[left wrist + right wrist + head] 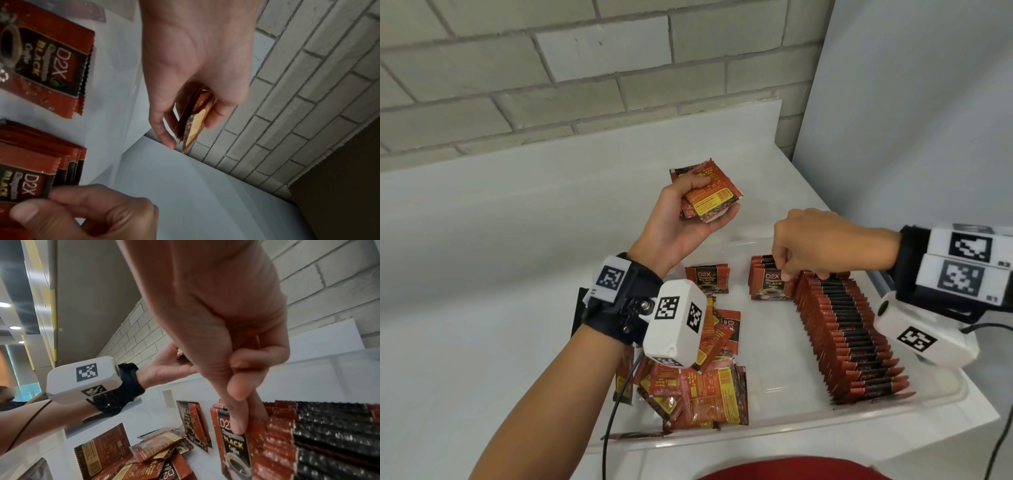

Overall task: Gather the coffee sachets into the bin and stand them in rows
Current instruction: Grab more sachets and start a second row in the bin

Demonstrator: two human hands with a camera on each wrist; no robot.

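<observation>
My wrist camera (676,323) hides part of the loose sachets (700,390); my left hand (681,219) grips a small stack (705,193), my right hand (822,246) pinches a standing sachet (770,286)

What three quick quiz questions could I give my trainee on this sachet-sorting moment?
1. True or false: the left hand holds a small stack of sachets above the table.
2. Where is the right hand? A) on the loose pile B) at the short standing row C) outside the bin
3. Fill in: the long finished row runs along the bin's ____ side.

Key: 1 true; 2 B; 3 right.
</observation>
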